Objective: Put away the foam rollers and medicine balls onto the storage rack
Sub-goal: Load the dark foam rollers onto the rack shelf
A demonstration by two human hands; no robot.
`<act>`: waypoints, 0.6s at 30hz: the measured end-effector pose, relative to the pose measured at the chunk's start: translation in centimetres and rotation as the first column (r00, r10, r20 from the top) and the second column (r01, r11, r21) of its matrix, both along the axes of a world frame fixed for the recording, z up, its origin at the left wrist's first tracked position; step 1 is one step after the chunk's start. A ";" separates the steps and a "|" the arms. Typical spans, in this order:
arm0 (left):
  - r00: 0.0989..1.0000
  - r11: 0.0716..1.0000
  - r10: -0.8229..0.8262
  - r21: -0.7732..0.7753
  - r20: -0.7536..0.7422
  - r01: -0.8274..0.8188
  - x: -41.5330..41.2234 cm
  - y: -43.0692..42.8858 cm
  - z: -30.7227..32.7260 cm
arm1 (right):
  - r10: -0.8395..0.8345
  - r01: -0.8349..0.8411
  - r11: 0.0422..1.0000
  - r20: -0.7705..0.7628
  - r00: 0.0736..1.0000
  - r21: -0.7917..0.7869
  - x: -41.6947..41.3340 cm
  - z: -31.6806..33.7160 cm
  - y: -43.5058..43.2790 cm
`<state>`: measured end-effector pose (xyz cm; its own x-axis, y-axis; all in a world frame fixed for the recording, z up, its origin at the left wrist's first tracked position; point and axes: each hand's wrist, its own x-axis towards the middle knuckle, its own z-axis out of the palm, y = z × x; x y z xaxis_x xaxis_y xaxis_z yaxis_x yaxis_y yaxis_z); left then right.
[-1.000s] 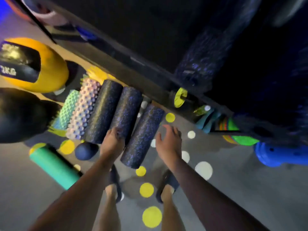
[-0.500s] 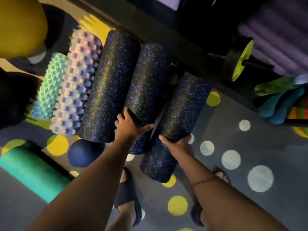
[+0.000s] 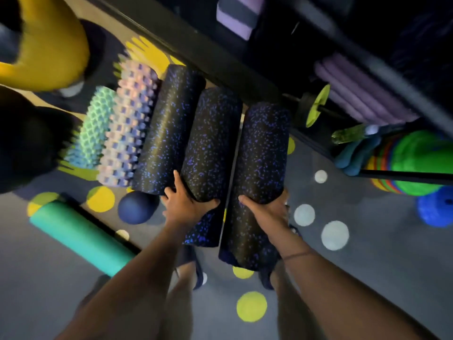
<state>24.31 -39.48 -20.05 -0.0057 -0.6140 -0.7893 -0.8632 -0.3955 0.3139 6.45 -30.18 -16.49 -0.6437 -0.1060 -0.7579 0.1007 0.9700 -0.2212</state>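
Note:
Three black foam rollers with blue speckles lie side by side on the floor below the dark storage rack [image 3: 220, 62]. My left hand [image 3: 186, 204] grips the middle speckled roller [image 3: 208, 143] near its lower end. My right hand [image 3: 267, 209] grips the right speckled roller [image 3: 262, 155], which is lifted toward me. The left speckled roller [image 3: 166, 133] lies untouched. Beside it are a pale knobbly roller [image 3: 127, 128] and a green knobbly roller [image 3: 95, 126]. A smooth teal roller [image 3: 81, 236] and a small navy ball [image 3: 137, 207] lie nearer. A yellow medicine ball [image 3: 49, 45] and a black medicine ball [image 3: 27, 143] sit at left.
Purple mats [image 3: 355, 89] fill the rack's lower shelf, with a small weight bar with a lime plate [image 3: 316, 106] in front. Stacked coloured cones [image 3: 414, 163] and a blue object [image 3: 436, 207] stand at right. My feet are under the rollers on the grey dotted floor [image 3: 367, 278].
Both hands reached down and took hold of a speckled roller each. The two gripped rollers have since come up and nearer to me, the right one most.

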 end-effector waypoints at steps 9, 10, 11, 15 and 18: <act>0.990 0.986 0.116 -0.108 -0.083 -0.124 7.3 -4.0 27.7 | 0.078 -0.070 0.992 0.069 0.995 -0.101 5.3 29.4 -5.6; 0.987 0.979 0.122 -0.148 -0.100 -0.136 7.7 -4.3 29.8 | 0.075 -0.065 0.989 0.068 0.995 -0.135 5.9 31.9 -6.4; 0.984 0.971 0.130 -0.186 -0.120 -0.151 7.8 -4.6 31.5 | 0.076 -0.062 0.984 0.073 0.994 -0.169 6.3 33.8 -7.0; 0.976 0.936 0.109 -0.313 -0.186 -0.164 6.0 -7.4 35.3 | 0.088 -0.072 0.958 0.046 0.995 -0.278 4.8 38.3 -9.2; 0.979 0.930 0.022 -0.356 -0.202 -0.094 1.9 -9.8 38.6 | 0.041 -0.051 0.947 -0.038 0.998 -0.316 0.1 42.0 -10.3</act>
